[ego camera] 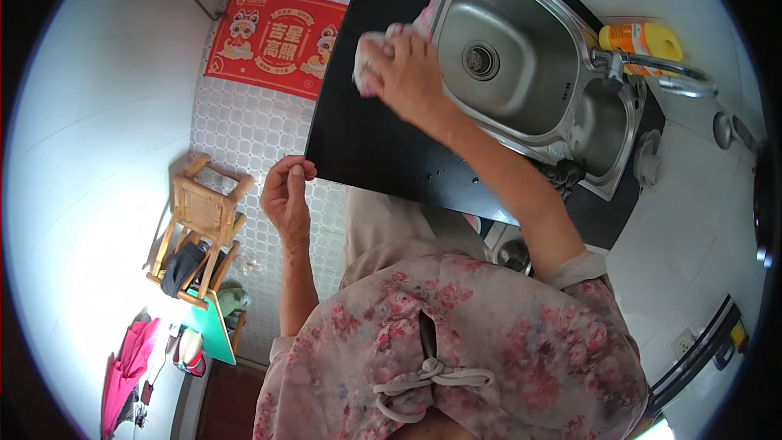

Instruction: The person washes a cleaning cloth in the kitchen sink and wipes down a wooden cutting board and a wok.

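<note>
My right hand grips a bunched white and pink cloth on the black countertop, just left of the stainless steel sink. A strip of the cloth reaches the sink's rim. At the counter's near left corner is my left hand, fingers curled with the tips close together by the edge; whether they touch it I cannot tell. No object shows in that hand. Water drops dot the counter near the front edge.
A chrome faucet and a yellow bottle stand behind the sink. A dark crumpled item lies at its near side. Bamboo stools and a green board are at left; a red mat lies on the tiled floor.
</note>
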Tool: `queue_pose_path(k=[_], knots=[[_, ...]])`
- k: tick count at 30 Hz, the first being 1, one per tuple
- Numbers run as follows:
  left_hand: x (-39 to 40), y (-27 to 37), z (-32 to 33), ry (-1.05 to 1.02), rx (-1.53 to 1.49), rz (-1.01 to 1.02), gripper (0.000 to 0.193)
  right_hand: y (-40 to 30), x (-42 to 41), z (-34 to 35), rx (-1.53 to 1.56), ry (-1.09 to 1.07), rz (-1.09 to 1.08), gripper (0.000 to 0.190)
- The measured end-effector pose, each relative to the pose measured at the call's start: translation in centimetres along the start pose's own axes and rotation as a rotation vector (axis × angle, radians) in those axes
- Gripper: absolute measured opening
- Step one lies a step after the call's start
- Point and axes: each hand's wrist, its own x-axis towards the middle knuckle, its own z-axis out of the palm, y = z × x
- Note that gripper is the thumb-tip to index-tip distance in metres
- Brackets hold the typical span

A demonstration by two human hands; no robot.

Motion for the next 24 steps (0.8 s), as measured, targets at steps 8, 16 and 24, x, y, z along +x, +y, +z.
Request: queue_pose_path(k=[8,16,24], knots=[[-3.1,-1.1,0.7,-0.092,-0.007,0.002,0.014,-2.2,-14.4,-4.0,0.103,-0.029,0.302,0.05],[-5.5,-3.3,2.3,-0.171,-0.04,-0.071,0.014,2.9,-25.0,-7.2,-0.083,-0.022,0.642,0.05],[-9.0,-4.5,-0.7,-0.025,-0.032,-0.078,0.013,-4.1,-24.5,-6.6,0.133,-0.154,0.303,0.056]])
